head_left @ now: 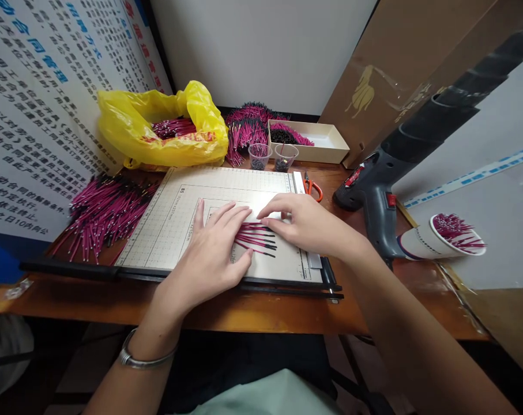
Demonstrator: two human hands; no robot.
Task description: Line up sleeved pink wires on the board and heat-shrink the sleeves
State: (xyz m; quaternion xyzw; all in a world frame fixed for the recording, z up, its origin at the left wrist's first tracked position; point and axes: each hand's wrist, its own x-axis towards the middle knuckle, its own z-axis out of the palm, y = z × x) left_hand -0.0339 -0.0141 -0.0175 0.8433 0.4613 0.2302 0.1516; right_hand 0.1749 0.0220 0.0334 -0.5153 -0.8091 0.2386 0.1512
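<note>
Pink wires [256, 238], betw. L hand [215, 251], R hand [302, 222]

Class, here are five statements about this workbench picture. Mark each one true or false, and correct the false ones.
1. Both hands rest on the cutting board. True.
2. The left hand presses on a row of pink wires. True.
3. The yellow bag lies right of the glue gun. False: it lies at the far left, behind the board.
4. The right hand holds the scissors. False: they lie on the table beyond it.
5. Two clear cups stand behind the board. True.
</note>
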